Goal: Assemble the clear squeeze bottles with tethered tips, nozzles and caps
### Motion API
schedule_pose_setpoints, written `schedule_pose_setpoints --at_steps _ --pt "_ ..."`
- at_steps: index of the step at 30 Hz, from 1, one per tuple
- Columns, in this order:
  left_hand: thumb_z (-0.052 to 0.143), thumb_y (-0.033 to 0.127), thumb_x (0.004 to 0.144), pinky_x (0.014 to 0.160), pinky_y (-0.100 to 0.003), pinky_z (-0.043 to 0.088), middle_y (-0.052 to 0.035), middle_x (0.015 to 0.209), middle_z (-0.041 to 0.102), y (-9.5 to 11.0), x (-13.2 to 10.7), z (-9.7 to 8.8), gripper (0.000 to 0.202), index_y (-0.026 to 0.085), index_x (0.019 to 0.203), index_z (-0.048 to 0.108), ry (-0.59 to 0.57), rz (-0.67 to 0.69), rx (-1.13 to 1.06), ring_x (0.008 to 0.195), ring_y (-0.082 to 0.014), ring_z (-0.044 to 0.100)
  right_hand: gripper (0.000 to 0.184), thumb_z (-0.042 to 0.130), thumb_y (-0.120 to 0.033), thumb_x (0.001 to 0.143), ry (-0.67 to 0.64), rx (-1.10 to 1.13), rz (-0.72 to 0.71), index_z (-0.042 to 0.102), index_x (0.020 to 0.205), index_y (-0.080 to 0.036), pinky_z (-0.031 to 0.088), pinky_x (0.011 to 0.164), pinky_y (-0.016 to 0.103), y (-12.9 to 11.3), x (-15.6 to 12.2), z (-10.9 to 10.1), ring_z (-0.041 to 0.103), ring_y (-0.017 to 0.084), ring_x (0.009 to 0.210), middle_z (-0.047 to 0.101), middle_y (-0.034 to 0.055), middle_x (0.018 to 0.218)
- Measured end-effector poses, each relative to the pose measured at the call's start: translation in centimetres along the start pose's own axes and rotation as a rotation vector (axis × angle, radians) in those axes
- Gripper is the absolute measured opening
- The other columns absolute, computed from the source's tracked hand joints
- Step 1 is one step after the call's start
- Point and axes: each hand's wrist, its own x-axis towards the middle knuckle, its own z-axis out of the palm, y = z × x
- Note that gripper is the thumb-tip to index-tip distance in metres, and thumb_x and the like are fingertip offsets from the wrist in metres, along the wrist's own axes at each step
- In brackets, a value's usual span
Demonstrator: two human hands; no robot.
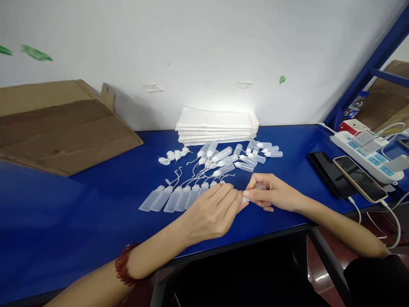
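My right hand (271, 192) is closed around a small translucent plastic bottle (259, 187) just above the blue table (79, 204). My left hand (214, 209) meets it from the left, its fingertips pinched on the bottle's white cap end (244, 199). A row of several capped bottles (174, 197) lies side by side just left of my left hand. A loose pile of more bottles (233, 157) lies behind my hands. Small white caps (174, 155) lie to the pile's left.
A stack of white sheets (217, 125) sits against the wall. A flattened cardboard box (60, 123) lies at left. Two phones (348, 175) and a white power strip (367, 155) with cables are at right. A blue shelf frame (370, 64) stands in the right corner.
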Motion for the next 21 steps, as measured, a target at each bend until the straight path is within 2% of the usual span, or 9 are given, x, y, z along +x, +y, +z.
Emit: schedule_pose_setpoints --at_steps 3,5,7,9,11,14,16,18,21 --pt "0.058 0.013 0.093 0.06 -0.032 0.048 -0.0047 0.069 0.063 -1.1 -0.3 0.2 0.006 0.012 0.088 0.062 -0.027 -0.029 -0.009 0.066 -0.0189 0.059 0.031 0.073 -0.042 0.08 0.016 0.016 -0.03 0.057 0.085 -0.016 0.04 0.04 0.018 -0.1 0.3 -0.5 0.045 0.005 0.042 0.055 -0.0073 0.058" --pt "0.056 0.015 0.094 0.064 -0.033 0.049 -0.0072 0.078 0.066 -2.6 -1.1 0.4 0.011 0.012 0.102 0.062 -0.055 -0.119 -0.019 0.073 -0.0211 0.061 0.028 0.07 -0.04 0.082 0.094 0.033 -0.077 0.056 0.092 -0.017 0.044 0.044 0.02 -0.2 0.4 -0.9 0.05 0.006 0.047 0.06 -0.0047 0.067" --pt "0.055 0.023 0.095 0.064 -0.034 0.047 -0.0088 0.081 0.066 -4.9 -2.6 0.7 0.02 0.011 0.11 0.062 -0.11 -0.319 -0.03 0.076 -0.0234 0.06 0.028 0.067 -0.038 0.084 0.232 0.039 -0.154 0.05 0.097 -0.02 0.045 0.046 0.021 -0.3 0.5 -1.3 0.054 0.008 0.05 0.063 -0.0041 0.072" --pt "0.054 0.031 0.095 0.069 -0.033 0.048 -0.0077 0.085 0.068 -7.9 -4.6 0.7 0.022 0.015 0.105 0.066 -0.184 -0.575 -0.039 0.08 -0.023 0.058 0.031 0.066 -0.038 0.085 0.37 0.034 -0.233 0.043 0.098 -0.023 0.046 0.048 0.022 -0.3 0.5 -1.8 0.056 0.009 0.053 0.065 -0.0041 0.075" --pt "0.048 0.033 0.097 0.075 -0.034 0.048 -0.0074 0.084 0.069 -11.0 -7.0 0.4 0.028 0.014 0.097 0.069 -0.242 -0.69 -0.008 0.082 -0.0221 0.057 0.033 0.067 -0.039 0.085 0.439 0.029 -0.273 0.04 0.094 -0.023 0.047 0.05 0.022 -0.5 0.5 -2.1 0.059 0.009 0.058 0.066 -0.0029 0.078" --pt "0.049 0.038 0.09 0.078 -0.037 0.049 -0.0047 0.072 0.068 -14.8 -10.1 -0.5 0.033 0.016 0.08 0.072 -0.33 -0.823 0.025 0.074 -0.021 0.058 0.032 0.068 -0.041 0.085 0.424 0.042 -0.255 0.044 0.093 -0.022 0.048 0.055 0.024 -0.8 0.5 -2.6 0.062 0.011 0.068 0.066 0.0012 0.087" --pt "0.05 0.034 0.083 0.076 -0.037 0.05 -0.0036 0.073 0.072 -16.3 -11.4 -1.0 0.029 0.019 0.08 0.073 -0.421 -0.88 0.009 0.071 -0.0218 0.061 0.028 0.069 -0.039 0.084 0.39 0.023 -0.244 0.051 0.095 -0.021 0.05 0.06 0.027 -1.0 0.4 -2.9 0.065 0.014 0.077 0.066 0.0041 0.094" --pt "0.051 0.033 0.074 0.07 -0.035 0.05 -0.0042 0.073 0.074 -17.0 -12.1 -1.2 0.028 0.02 0.081 0.074 -0.503 -0.923 -0.019 0.068 -0.0237 0.064 0.024 0.068 -0.035 0.084 0.365 -0.041 -0.265 0.057 0.1 -0.021 0.052 0.067 0.03 -1.1 0.4 -3.1 0.066 0.017 0.087 0.065 0.0057 0.102" --pt "0.052 0.036 0.071 0.064 -0.033 0.05 -0.0037 0.071 0.075 -17.0 -12.3 -1.0 0.032 0.02 0.085 0.076 -0.576 -0.957 -0.068 0.068 -0.0251 0.068 0.026 0.068 -0.028 0.083 0.351 -0.148 -0.297 0.062 0.107 -0.021 0.052 0.076 0.031 -0.8 0.5 -3.3 0.065 0.018 0.095 0.063 0.0064 0.112"
